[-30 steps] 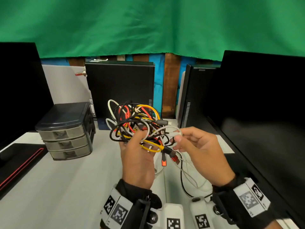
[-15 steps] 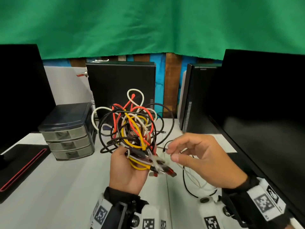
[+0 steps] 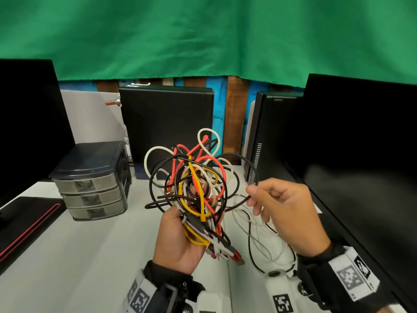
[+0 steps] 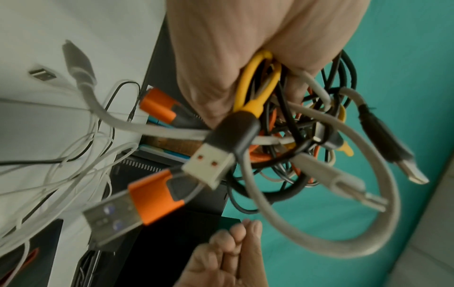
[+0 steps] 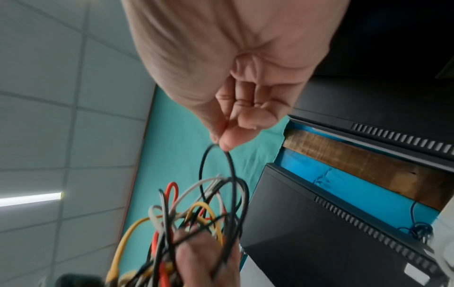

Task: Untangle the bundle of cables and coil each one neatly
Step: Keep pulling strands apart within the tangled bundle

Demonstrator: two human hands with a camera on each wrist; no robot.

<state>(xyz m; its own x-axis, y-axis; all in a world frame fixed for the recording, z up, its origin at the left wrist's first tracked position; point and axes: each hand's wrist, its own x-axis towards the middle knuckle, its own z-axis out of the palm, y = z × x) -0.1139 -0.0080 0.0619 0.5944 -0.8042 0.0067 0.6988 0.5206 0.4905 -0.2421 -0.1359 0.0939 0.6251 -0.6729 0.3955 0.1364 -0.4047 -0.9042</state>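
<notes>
Left hand: left hand (image 3: 178, 238) raised palm-up above the table (image 3: 74, 256), fingers curled round the cable bundle (image 3: 191, 184) at its lower part.
Cable bundle: a tangle of black, white, red and yellow cables; loops fan out above the fist, plug ends hang below it. Held in the air, clear of the table.
Plug ends: left wrist view shows an orange-collared USB plug (image 4: 132, 202), a black-bodied USB plug (image 4: 216, 161) with a white tip, and a yellow cable (image 4: 248, 85) running under the palm.
Right hand: right hand (image 3: 291, 213) just right of the bundle, thumb and forefinger pinching a thin black cable (image 3: 253, 175) that loops out of the tangle; other fingers loosely curled. Right wrist view confirms the pinch on the black loop (image 5: 228, 163).
Loose strands: thin white cable (image 3: 257, 238) and a black strand trail down to the table beneath the right hand.
Surroundings: small grey three-drawer organiser (image 3: 92, 181) to the left; black desktop case (image 3: 167, 123) behind the bundle; dark monitor (image 3: 361, 154) on the right; green cloth (image 3: 203, 35) hung above.
</notes>
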